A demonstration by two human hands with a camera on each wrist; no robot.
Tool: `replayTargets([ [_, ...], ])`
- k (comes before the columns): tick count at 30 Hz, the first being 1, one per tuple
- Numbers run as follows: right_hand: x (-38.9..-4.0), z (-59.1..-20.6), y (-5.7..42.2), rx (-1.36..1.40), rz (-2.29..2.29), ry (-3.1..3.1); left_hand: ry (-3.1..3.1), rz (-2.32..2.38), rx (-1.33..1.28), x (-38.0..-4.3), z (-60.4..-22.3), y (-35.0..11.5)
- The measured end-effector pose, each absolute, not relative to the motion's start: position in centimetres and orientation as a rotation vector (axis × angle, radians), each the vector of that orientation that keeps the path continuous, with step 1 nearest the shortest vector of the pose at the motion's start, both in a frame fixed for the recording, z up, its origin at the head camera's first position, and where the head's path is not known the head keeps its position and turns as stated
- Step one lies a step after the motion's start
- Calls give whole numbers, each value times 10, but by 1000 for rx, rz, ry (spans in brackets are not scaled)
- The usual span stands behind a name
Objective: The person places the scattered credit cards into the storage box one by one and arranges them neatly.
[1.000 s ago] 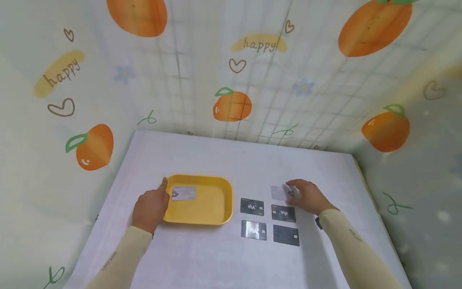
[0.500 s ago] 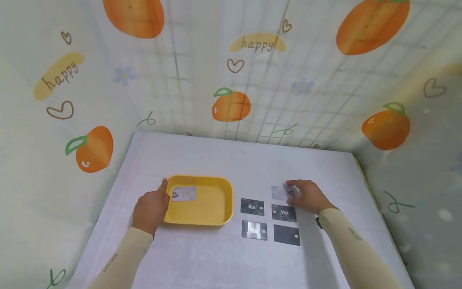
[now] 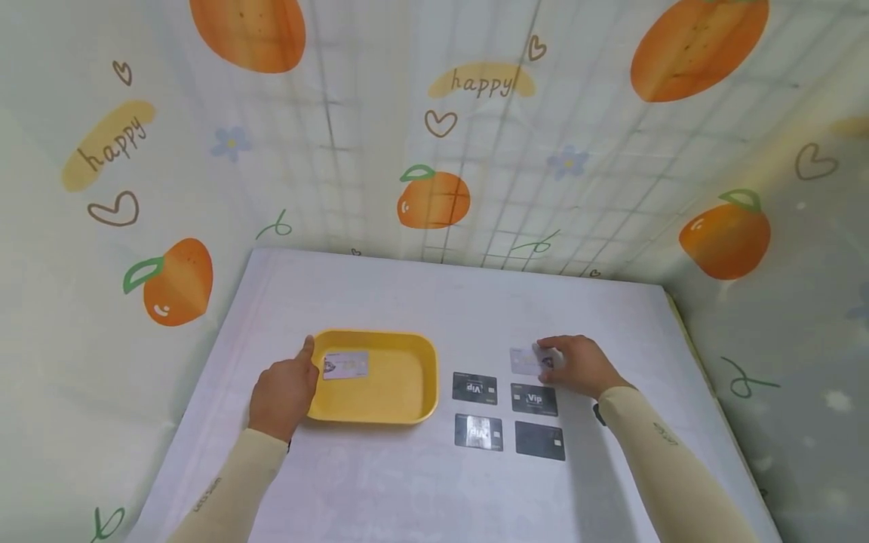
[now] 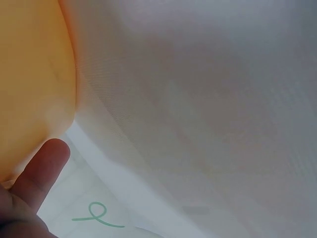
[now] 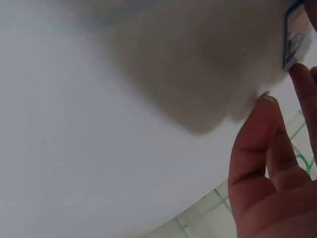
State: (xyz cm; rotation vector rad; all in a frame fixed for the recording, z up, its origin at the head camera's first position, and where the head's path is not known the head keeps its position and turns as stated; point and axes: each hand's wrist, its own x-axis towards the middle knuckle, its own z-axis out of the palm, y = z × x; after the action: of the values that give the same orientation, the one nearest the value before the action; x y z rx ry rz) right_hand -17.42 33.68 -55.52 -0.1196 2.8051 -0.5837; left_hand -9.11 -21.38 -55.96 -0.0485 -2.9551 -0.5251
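In the head view, my left hand point(image 3: 281, 396) holds the left rim of a yellow tray point(image 3: 373, 414), one finger stretched along its far left corner. A pale printed card point(image 3: 346, 365) lies inside that tray, towards its left end. The left wrist view has a finger point(image 4: 44, 168) right against the tray's outer wall point(image 4: 34, 84). Over on the right, my right hand point(image 3: 580, 366) grips a second pale card point(image 3: 524, 360) by its right end, thumb and fingers at opposite edges. Part of that card point(image 5: 295, 42) shows between fingertips in the right wrist view.
Several dark cards lie in two columns right of the tray, among them a "Vip" card point(image 3: 534, 400) just below the right hand and a plain one point(image 3: 539, 440). The white tabletop point(image 3: 380, 490) meets a fruit-patterned curtain point(image 3: 434, 136) at the back and sides.
The view has shifted very slightly. Both hands, the tray and the cards keep their places.
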Motion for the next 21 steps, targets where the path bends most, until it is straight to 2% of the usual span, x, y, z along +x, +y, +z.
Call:
replayTargets([
  [7, -173, -555, 342, -49, -599, 2802, -2930, -540, -63, -90, -560, -211],
  [21, -169, -554, 335, -84, -679, 2784, -2901, -529, -78, -87, -561, -217],
])
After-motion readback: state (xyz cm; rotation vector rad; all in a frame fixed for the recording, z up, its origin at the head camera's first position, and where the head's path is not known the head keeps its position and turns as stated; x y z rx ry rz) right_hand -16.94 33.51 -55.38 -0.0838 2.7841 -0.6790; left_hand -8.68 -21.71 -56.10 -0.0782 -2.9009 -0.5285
